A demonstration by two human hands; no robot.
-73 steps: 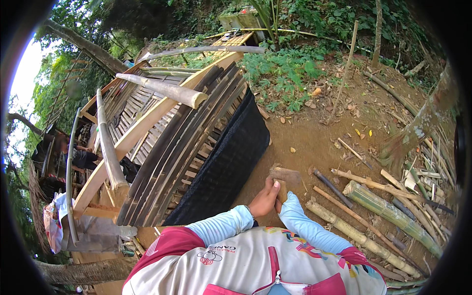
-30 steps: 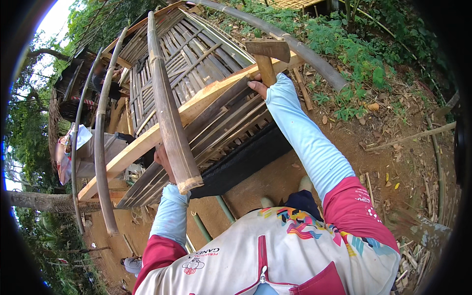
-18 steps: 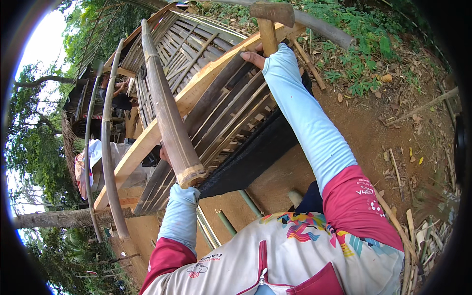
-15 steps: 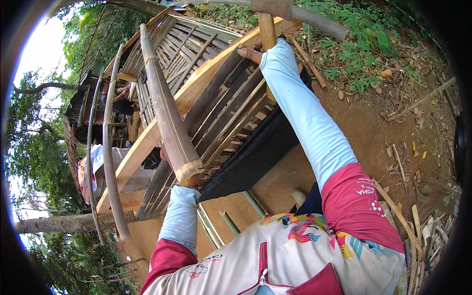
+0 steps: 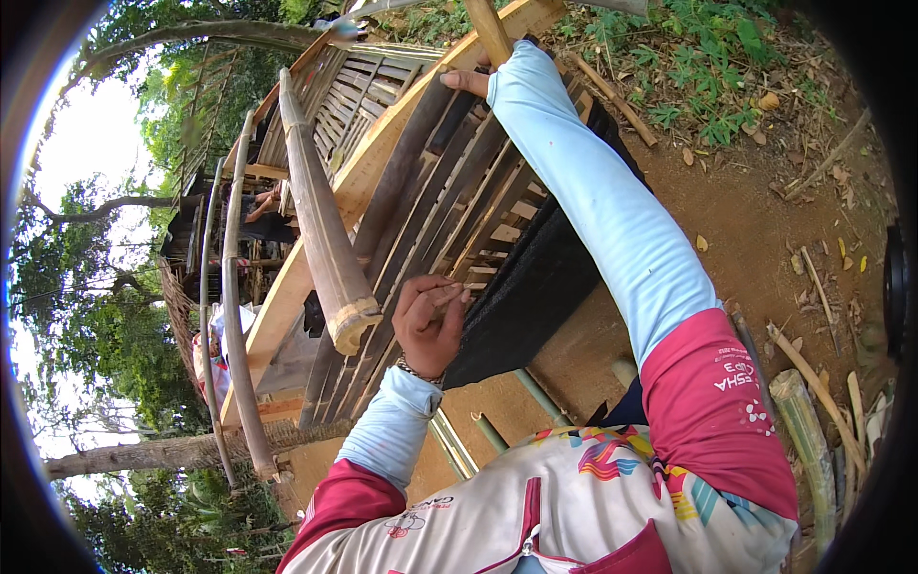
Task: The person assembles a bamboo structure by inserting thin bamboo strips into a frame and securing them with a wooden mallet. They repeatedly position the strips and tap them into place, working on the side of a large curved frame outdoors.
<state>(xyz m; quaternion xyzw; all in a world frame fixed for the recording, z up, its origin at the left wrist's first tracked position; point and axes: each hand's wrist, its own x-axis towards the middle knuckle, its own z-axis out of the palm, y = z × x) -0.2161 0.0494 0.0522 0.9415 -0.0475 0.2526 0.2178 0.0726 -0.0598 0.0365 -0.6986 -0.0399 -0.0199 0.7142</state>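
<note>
My left hand (image 5: 428, 323) is raised beside the cut end of a thick bamboo pole (image 5: 330, 225). Its thumb and fingers are pinched together, and anything between them is too small to make out. Stretched far forward, my right hand (image 5: 470, 80) is closed around the wooden handle (image 5: 490, 33) of a tool whose head lies outside the picture. That hand is above the upper part of a slatted bamboo frame (image 5: 421, 206), close to a long sawn timber beam (image 5: 359, 187). The pole crosses over the beam.
Black netting (image 5: 540, 292) hangs along the frame's near side. Thinner curved bamboo poles (image 5: 232, 316) stand at the left. Cut sticks (image 5: 813, 383) lie on the brown dirt at the right, below green plants (image 5: 712, 96). Another person (image 5: 263, 218) is in the background left.
My left hand has come out from behind the bamboo pole to its right side, fingers pinched. My right hand still grips the handle, and the tool's head has left the picture at the top.
</note>
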